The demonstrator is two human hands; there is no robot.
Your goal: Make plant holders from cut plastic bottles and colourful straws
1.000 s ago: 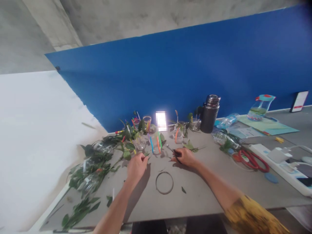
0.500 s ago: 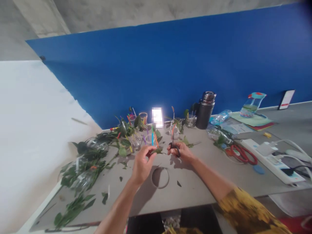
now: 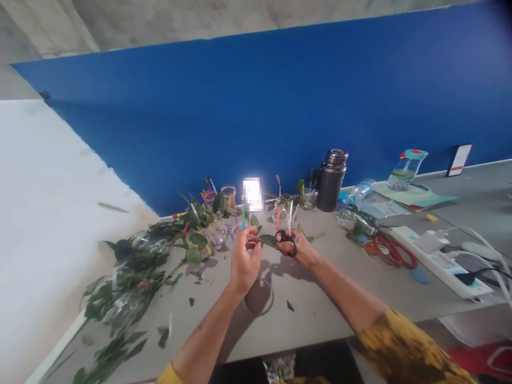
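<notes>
My left hand (image 3: 245,260) is raised above the table, pinching a green leaf cutting (image 3: 268,241) between its fingers. My right hand (image 3: 301,250) grips black-handled scissors (image 3: 286,241) through their finger loops, with the blades pointing up and away. The leaf reaches across the small gap between my hands and touches the scissors' handle area. Below my left wrist, a round glass ring or jar mouth (image 3: 259,297) rests on the grey table (image 3: 316,312). Loose leaf scraps (image 3: 290,305) lie nearby.
Glass jars with leafy cuttings and coloured straws (image 3: 216,232) stand just beyond my hands, and cut plastic bottles with foliage (image 3: 124,282) lie left. A dark thermos (image 3: 331,180), red-handled shears (image 3: 394,252) and a white power strip (image 3: 440,261) stand right, before a blue wall (image 3: 240,117).
My hands have drawn closer together and risen slightly, with the leaf now stretched toward the scissors. The whole scene has shifted left and slightly up as my head turned.
</notes>
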